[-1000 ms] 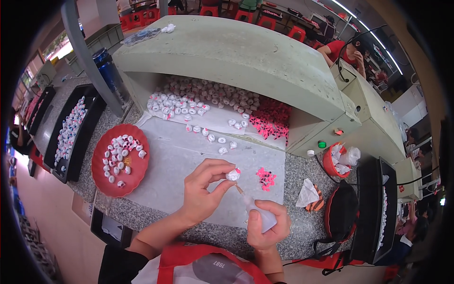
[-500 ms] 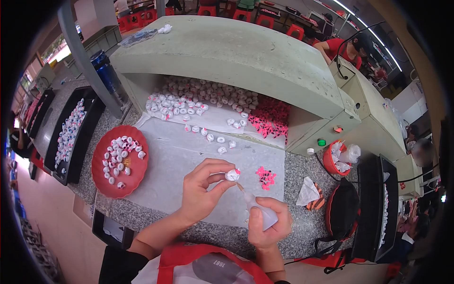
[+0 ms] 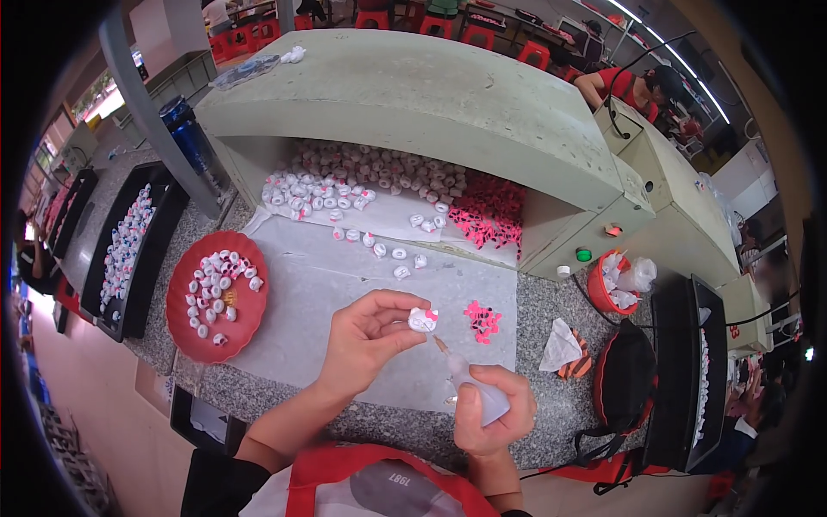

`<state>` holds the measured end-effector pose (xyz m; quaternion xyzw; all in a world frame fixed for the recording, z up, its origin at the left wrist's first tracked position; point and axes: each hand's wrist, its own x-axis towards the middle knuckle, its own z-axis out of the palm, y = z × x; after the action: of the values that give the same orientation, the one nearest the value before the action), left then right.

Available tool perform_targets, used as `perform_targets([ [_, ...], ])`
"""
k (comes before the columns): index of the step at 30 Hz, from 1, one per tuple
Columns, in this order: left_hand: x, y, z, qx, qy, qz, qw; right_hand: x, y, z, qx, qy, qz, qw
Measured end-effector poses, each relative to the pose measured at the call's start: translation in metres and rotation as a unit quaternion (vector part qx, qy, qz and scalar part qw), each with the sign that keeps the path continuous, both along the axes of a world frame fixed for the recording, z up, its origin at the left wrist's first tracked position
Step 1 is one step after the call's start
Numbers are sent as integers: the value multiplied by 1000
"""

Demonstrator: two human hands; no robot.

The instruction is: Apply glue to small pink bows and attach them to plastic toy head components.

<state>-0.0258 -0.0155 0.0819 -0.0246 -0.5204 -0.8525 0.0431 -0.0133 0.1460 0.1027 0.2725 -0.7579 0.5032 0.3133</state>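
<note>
Pinched between the thumb and fingers of my left hand (image 3: 366, 338) is a small white cat-head figure (image 3: 423, 320) with a pink patch on top. My right hand (image 3: 495, 409) is wrapped round a translucent squeeze bottle (image 3: 482, 392), whose thin nozzle (image 3: 441, 344) points up at the figure, a small gap between them. A little pile of pink pieces (image 3: 483, 321), some with dark spots, lies right of the figure on the white paper sheet (image 3: 327, 284). Beyond my hands, several white figures (image 3: 379, 250) sit in a loose row.
A grey metal box (image 3: 413, 86) opens toward me, with white figures (image 3: 314, 194) and pink pieces (image 3: 487, 215) inside. On the left are a red plate (image 3: 185, 332) of figures and a black tray (image 3: 129, 250). Right stand a red basket (image 3: 603, 293), crumpled tissue (image 3: 561, 347) and a black-and-red pouch (image 3: 626, 376).
The bottle and my right hand have drawn slightly down and away from the figure, widening the gap at the nozzle. My left hand has turned the figure a little.
</note>
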Motion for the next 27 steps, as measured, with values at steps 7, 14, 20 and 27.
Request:
perform_targets([
  [7, 1, 0, 3, -3, 1, 9, 1000, -1, 3, -2, -3, 7, -3, 1000],
  [14, 1, -1, 0, -10, 2, 11, 1000, 2, 6, 3, 24, -17, -14, 999],
  [20, 1, 0, -1, 0, 5, 5, 1000, 6, 0, 1, -28, -100, -27, 994],
  [27, -1, -9, -17, -39, -21, 34, 998, -35, 51, -45, -312, -429, -33, 847],
])
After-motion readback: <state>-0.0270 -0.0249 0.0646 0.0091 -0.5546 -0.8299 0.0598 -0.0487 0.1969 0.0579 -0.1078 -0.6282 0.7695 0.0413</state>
